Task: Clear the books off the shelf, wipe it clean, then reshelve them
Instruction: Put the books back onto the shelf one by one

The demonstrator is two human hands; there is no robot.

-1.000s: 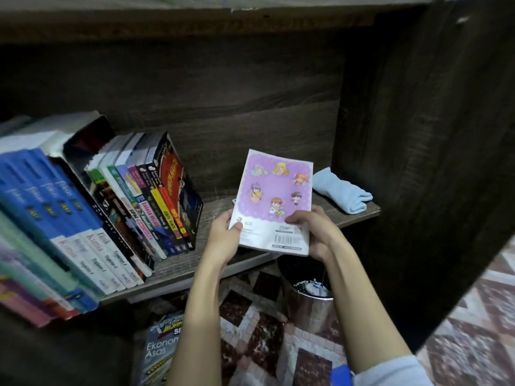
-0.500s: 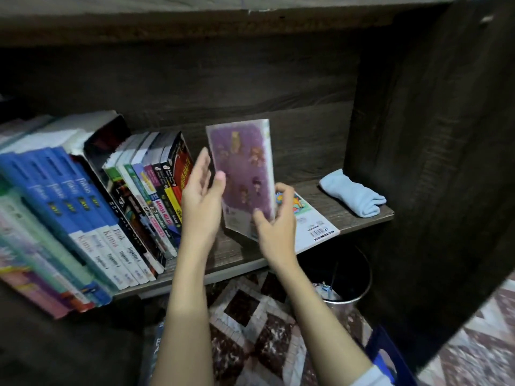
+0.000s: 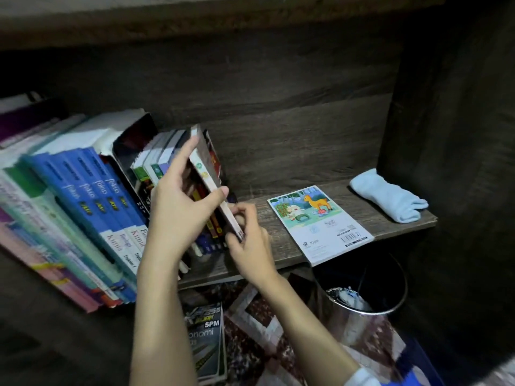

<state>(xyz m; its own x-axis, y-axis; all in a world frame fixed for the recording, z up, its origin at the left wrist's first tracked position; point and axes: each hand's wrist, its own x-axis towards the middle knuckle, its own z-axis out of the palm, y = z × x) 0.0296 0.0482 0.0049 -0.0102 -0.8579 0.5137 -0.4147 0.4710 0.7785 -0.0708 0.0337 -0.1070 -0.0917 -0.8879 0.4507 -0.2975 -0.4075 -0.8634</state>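
We see two hands with one thin book [image 3: 206, 176] between them. Our left hand [image 3: 178, 213] grips it high up, with the thumb on the near edge and the fingers along the top. Our right hand [image 3: 250, 243] pinches its bottom corner with curled fingers. The thin book stands tilted at the right end of the row of books [image 3: 92, 196], right against the last one there. In that row we count about four blue books side by side, with green and pink ones to their left. The small ones by our hands are too packed and blurry to count. One flat book [image 3: 320, 221] with a deer picture lies on the shelf, and its near corner hangs over the edge. One light blue cloth [image 3: 390, 195] sits rolled up at the far right end, apart from the flat book.

The shelf [image 3: 267, 218] is a dark board inside a dark cupboard. There is a back wall [image 3: 278, 121], and a side wall [image 3: 446, 135] on the right. Under the shelf we see one round bin [image 3: 351, 324] and one more book on the floor [image 3: 207, 338]. The floor [image 3: 259, 324] has brown and white squares.

The shelf and walls look like rough wood with lines in it. The bin is shiny metal. The cloth looks soft and fluffy. The book covers look smooth.
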